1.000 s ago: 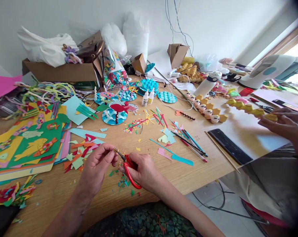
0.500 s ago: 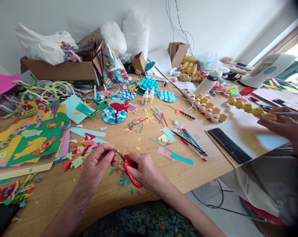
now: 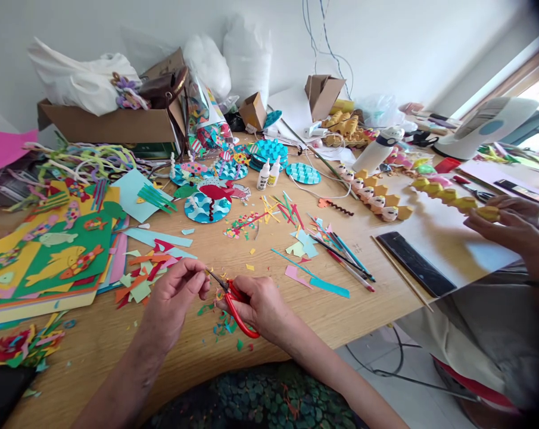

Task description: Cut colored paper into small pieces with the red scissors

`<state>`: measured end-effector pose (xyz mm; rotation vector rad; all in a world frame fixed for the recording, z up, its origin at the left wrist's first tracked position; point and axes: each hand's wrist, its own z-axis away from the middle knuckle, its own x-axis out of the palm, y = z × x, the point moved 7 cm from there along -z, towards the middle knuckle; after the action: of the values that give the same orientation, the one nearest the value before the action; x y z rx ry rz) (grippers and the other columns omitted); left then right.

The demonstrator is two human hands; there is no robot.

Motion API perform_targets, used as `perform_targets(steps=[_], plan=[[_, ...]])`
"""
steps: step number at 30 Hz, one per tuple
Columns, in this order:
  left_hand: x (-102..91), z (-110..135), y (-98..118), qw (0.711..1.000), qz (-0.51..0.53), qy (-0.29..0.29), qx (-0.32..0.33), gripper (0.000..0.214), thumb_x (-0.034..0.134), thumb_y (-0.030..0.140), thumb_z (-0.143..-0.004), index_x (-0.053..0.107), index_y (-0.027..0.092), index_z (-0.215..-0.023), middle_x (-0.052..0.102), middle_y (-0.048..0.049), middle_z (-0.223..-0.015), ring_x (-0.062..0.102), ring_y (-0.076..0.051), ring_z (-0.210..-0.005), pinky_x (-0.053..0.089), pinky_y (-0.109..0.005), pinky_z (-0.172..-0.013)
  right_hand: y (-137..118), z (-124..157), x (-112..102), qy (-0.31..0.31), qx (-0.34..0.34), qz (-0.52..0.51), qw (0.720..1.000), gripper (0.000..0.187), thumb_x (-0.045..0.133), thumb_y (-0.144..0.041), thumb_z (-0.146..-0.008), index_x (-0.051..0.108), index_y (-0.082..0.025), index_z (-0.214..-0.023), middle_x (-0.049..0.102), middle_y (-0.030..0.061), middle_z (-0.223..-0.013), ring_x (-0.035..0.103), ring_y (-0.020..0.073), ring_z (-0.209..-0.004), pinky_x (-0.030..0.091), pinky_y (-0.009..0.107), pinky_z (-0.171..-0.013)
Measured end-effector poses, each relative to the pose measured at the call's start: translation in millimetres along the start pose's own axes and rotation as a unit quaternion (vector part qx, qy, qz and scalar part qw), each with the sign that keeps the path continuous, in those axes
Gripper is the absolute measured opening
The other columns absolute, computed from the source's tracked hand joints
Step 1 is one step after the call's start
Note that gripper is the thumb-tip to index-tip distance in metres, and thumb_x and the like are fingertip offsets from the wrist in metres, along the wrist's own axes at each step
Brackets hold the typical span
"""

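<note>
My right hand grips red-handled scissors, whose blades point left toward my left hand. The left hand's fingers are pinched on a tiny scrap at the blade tips, too small to make out. Both hands hover over the near edge of the wooden table. Small paper snippets in green, blue and red lie under the scissors. A heap of cut scraps sits just left of my left hand.
Stacked coloured sheets with paper fish lie at left. Paper wave discs, glue bottles, pencils and a black ruler fill the middle. Another person's hands hold a yellow paper chain at right. Cardboard boxes stand behind.
Both hands and the scissors have stayed put, with only slight finger movement. The view has shifted a little.
</note>
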<state>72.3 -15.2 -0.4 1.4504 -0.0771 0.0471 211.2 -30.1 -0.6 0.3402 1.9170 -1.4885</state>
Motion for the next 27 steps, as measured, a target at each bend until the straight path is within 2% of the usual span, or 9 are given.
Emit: perform_targets(steps=[8, 16, 22, 27], plan=[[0.7, 0.9, 2.2, 1.0, -0.002, -0.008, 0.007, 0.01, 0.063, 0.028, -0.072, 0.06, 0.018, -0.073, 0.058, 0.0024, -0.059, 0.052, -0.01, -0.054, 0.038, -0.019, -0.048, 0.5, -0.7, 0.5, 0.002, -0.011, -0.002, 1.0, 0.047, 0.047, -0.056, -0.081, 0.042, -0.017, -0.056, 0.032, -0.0061, -0.048, 0.026, 0.0053, -0.043, 0.019, 0.018, -0.043], [-2.3, 0.9, 2.9, 1.0, 0.001, -0.009, -0.012, 0.012, 0.066, 0.027, -0.067, 0.06, 0.017, -0.071, 0.057, 0.0027, -0.056, 0.051, -0.01, -0.053, 0.042, -0.02, -0.052, 3.1, 0.7, 2.9, -0.012, -0.006, -0.008, 1.0, 0.044, 0.051, -0.052, -0.08, 0.04, -0.017, -0.055, 0.032, -0.0063, -0.048, 0.028, 0.005, -0.044, 0.019, 0.018, -0.043], [-6.9, -2.1, -1.9, 0.999, -0.011, 0.001, -0.038, 0.013, 0.065, 0.027, -0.069, 0.056, 0.018, -0.07, 0.056, 0.004, -0.056, 0.049, -0.008, -0.051, 0.04, -0.019, -0.049, 4.9, 0.0, 1.8, -0.041, 0.029, -0.004, 0.999, 0.036, 0.056, -0.045, -0.079, 0.043, -0.017, -0.061, 0.038, -0.0062, -0.05, 0.03, 0.0049, -0.044, 0.02, 0.018, -0.044], [-2.4, -2.2, -4.7, 0.999, -0.002, -0.014, -0.047, 0.013, 0.063, 0.027, -0.07, 0.055, 0.017, -0.069, 0.055, 0.0042, -0.057, 0.049, -0.008, -0.052, 0.04, -0.019, -0.05, 6.4, -2.0, 4.9, -0.069, 0.058, -0.041, 0.995, 0.034, 0.058, -0.043, -0.077, 0.042, -0.018, -0.061, 0.037, -0.0065, -0.051, 0.029, 0.0059, -0.046, 0.02, 0.02, -0.044]])
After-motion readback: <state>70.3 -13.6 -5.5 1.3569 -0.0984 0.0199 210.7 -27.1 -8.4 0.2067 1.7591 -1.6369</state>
